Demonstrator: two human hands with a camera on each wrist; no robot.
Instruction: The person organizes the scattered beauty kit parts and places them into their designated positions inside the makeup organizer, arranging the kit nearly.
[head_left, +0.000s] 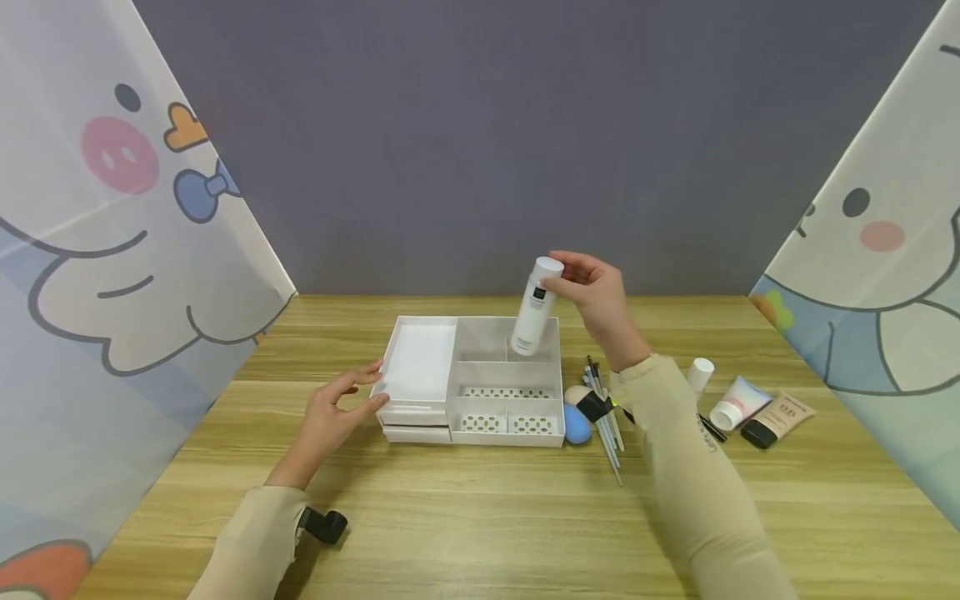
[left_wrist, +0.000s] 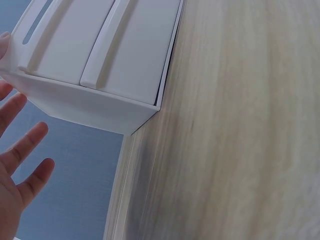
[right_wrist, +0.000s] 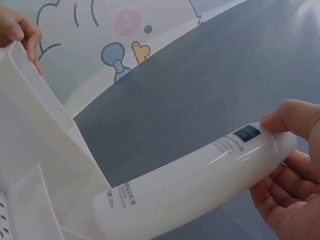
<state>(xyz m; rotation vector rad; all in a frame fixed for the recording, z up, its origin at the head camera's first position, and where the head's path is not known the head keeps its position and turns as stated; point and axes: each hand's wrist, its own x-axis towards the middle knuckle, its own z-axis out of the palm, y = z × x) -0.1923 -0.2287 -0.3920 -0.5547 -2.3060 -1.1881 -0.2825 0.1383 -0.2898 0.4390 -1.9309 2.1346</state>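
My right hand point(head_left: 597, 298) grips a white lotion bottle point(head_left: 533, 312) near its cap, fingers and thumb on either side. Slightly tilted, the bottle has its base down at the back right compartment of a white desktop organizer point(head_left: 452, 379). The right wrist view shows the bottle's dark label square and printed text, its base overlapping the compartment wall. At the organizer's left side, my left hand point(head_left: 339, 414) rests its fingertips and thumb on the edge, the fingers spread. The left wrist view shows two drawer fronts point(left_wrist: 132, 50) close by that hand.
Right of the organizer lie a blue makeup sponge point(head_left: 577, 425), a beige sponge point(head_left: 575, 394) and several makeup brushes point(head_left: 609, 446). Farther right are a white-capped bottle point(head_left: 701, 374), a white tube with a pink band point(head_left: 738, 402) and a beige tube with a black cap point(head_left: 780, 418).
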